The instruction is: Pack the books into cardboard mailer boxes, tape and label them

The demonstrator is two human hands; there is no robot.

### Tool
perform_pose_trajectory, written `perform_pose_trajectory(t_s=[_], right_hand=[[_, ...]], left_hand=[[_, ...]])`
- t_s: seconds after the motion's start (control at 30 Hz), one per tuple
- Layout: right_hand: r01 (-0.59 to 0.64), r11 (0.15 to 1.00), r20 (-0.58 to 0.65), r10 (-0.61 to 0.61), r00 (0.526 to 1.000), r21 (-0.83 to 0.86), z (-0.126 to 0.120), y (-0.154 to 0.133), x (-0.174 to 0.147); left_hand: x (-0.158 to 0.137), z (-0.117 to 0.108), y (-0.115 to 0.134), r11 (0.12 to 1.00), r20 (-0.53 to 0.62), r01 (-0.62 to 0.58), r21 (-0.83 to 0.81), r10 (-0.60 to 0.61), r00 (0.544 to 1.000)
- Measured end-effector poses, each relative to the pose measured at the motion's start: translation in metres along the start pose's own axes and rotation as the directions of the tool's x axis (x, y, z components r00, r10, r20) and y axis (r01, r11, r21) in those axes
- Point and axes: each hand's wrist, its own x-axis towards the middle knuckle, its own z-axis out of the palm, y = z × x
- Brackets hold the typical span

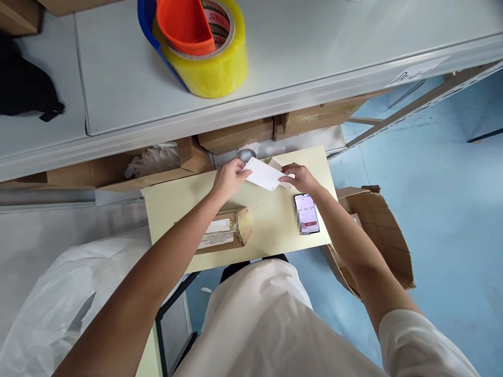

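Observation:
Over the far side of the pale yellow table (275, 230), my left hand (229, 179) pinches the left end of a flat white card (262, 174). My right hand (299, 177) is closed at the card's right end. A second white piece (276, 163) lies partly behind the card, near my right fingers; whether it is separate or a flap, I cannot tell. Just beyond the card sits a grey tape roll (247, 155). A phone (307, 213) with a running timer lies below my right hand. A taped cardboard box (226, 230) rests under my left forearm, which partly hides it.
A grey shelf (314, 47) spans the top, bearing a yellow tape roll (228, 73) with an orange and blue dispenser. Beneath it stand open cardboard boxes (236, 137). A cardboard carton (387, 235) is on the floor at right, a white plastic bag (78, 283) at left.

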Motion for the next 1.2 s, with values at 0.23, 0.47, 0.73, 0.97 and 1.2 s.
perform_pose_trajectory(t_s=[0.23, 0.47, 0.73, 0.97, 1.2], right_hand=[[0.179, 0.974, 0.140, -0.160, 0.977, -0.138, -0.002, -0.013, 0.007], [0.247, 0.960, 0.080, -0.238, 0.968, -0.132, 0.005, -0.004, 0.005], [0.326, 0.943, 0.010, -0.326, 0.945, -0.061, 0.007, 0.007, 0.005], [0.253, 0.967, -0.013, -0.253, 0.967, -0.025, 0.002, 0.009, 0.003], [0.114, 0.990, 0.033, -0.112, 0.993, -0.083, 0.002, 0.012, 0.006]], left_hand=[[-0.001, 0.022, 0.050, 0.864, 0.200, -0.422, 0.275, 0.377, 0.904], [0.014, 0.045, 0.054, 0.790, 0.366, -0.505, 0.348, 0.382, 0.849], [0.028, 0.047, 0.047, 0.732, 0.510, -0.536, 0.421, 0.298, 0.807], [0.041, 0.044, 0.031, 0.829, 0.471, -0.399, 0.392, 0.192, 0.861], [0.047, 0.039, 0.030, 0.804, 0.507, -0.430, 0.412, 0.190, 0.841]])
